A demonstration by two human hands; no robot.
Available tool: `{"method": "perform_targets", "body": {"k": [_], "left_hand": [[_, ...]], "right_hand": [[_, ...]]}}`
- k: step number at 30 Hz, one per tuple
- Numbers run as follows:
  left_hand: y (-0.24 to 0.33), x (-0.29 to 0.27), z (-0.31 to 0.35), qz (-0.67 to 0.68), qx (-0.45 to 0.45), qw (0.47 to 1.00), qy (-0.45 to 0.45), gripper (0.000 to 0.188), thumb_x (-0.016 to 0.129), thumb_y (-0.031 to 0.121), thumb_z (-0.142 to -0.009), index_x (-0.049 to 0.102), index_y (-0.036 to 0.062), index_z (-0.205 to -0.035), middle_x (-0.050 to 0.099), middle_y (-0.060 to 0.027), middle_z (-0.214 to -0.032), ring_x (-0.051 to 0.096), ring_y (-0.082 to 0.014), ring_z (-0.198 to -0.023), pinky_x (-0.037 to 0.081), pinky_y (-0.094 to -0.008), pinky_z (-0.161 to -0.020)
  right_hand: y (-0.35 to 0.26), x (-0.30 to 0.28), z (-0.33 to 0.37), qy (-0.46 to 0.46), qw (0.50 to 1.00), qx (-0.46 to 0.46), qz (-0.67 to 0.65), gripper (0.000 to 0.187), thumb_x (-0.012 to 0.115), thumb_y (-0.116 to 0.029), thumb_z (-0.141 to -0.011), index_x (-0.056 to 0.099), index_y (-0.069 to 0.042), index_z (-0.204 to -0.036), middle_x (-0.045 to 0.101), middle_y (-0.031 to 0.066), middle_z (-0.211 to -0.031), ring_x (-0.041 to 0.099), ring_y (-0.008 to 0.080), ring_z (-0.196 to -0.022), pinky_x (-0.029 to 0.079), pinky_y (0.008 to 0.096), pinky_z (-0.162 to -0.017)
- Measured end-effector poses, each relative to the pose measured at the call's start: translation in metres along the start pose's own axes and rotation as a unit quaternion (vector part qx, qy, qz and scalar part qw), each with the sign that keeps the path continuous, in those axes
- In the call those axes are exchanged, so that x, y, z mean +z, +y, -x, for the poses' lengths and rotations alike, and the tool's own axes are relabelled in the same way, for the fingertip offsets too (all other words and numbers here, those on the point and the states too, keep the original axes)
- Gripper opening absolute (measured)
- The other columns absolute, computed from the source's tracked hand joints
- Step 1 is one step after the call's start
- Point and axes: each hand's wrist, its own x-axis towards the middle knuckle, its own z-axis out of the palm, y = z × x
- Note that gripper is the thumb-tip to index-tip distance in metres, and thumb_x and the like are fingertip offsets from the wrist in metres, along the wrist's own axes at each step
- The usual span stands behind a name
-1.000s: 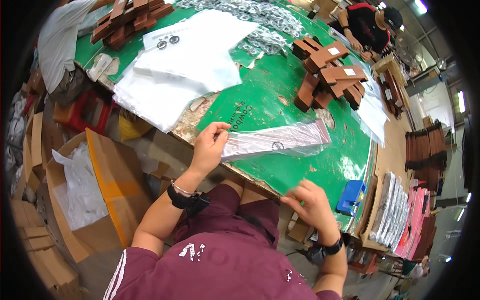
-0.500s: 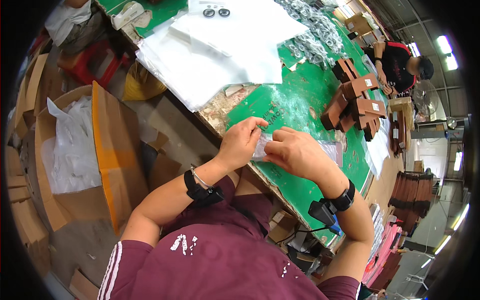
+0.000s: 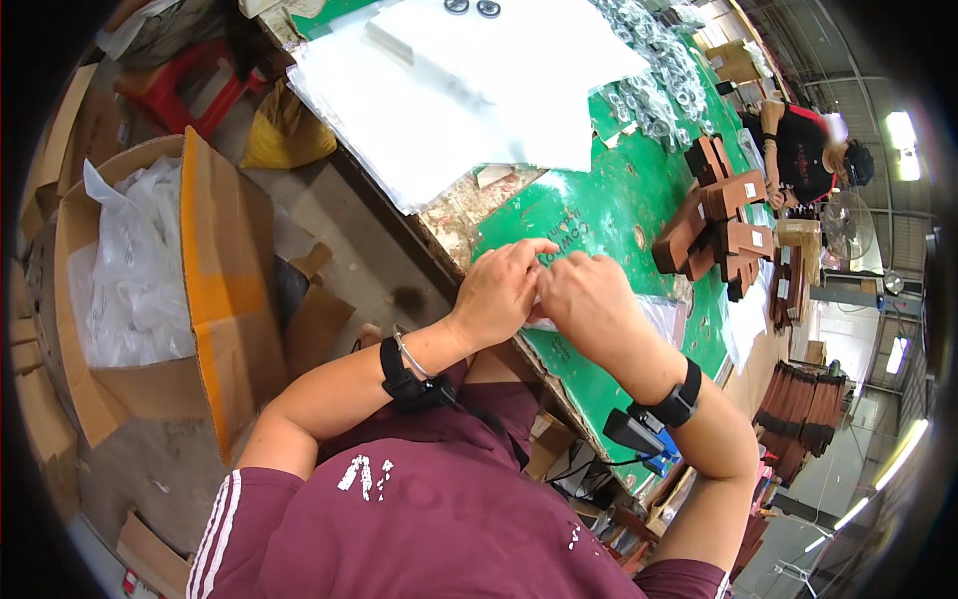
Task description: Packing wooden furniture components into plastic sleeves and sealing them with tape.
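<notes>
My left hand (image 3: 494, 299) is closed, thumb and fingers pinched together over the near edge of the green tabletop. Right against it, my right hand (image 3: 587, 299) has its fingers curled down. A clear plastic bag (image 3: 661, 316) lies past my right wrist, and its near end runs under my hands to the pinched fingertips. Most of that end is hidden by my fingers. What the bag contains is too blurred to make out.
White plastic sheets (image 3: 469, 110) cover the table's far left, with small black rings (image 3: 488, 9) on top. Clear-wrapped pieces (image 3: 659, 75) are heaped beyond. Brown boxes (image 3: 714, 215) stand stacked at right; a person (image 3: 803, 160) works behind them. An open carton (image 3: 235, 290) of plastic bags sits left.
My hands have drawn closer together, and the bag between them is now almost covered by my fingers. The whole view has shifted slightly.
</notes>
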Motion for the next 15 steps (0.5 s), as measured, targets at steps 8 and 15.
{"method": "perform_targets", "body": {"k": [8,15], "left_hand": [[0.003,0.000,0.004,-0.018,0.018,0.999,0.019,0.026,0.057,0.011,-0.090,0.056,0.0074,-0.116,0.063,-0.0088,-0.082,0.061,-0.0320,-0.082,0.045,-0.0439,-0.074],[-0.008,0.007,0.017,0.003,0.051,0.997,0.051,0.025,0.061,0.008,-0.087,0.057,0.0040,-0.112,0.065,-0.0108,-0.086,0.063,-0.0299,-0.080,0.047,-0.0400,-0.073]], "right_hand": [[0.022,-0.002,0.006,0.016,0.979,0.030,-0.201,0.016,0.072,-0.018,-0.079,0.063,-0.005,-0.078,0.064,0.0096,-0.078,0.064,0.0302,-0.080,0.052,0.0412,-0.070],[0.039,0.003,0.005,0.017,0.934,0.039,-0.355,0.015,0.071,-0.011,-0.078,0.061,0.000,-0.083,0.066,0.0169,-0.078,0.065,0.0360,-0.077,0.051,0.0461,-0.067]]}}
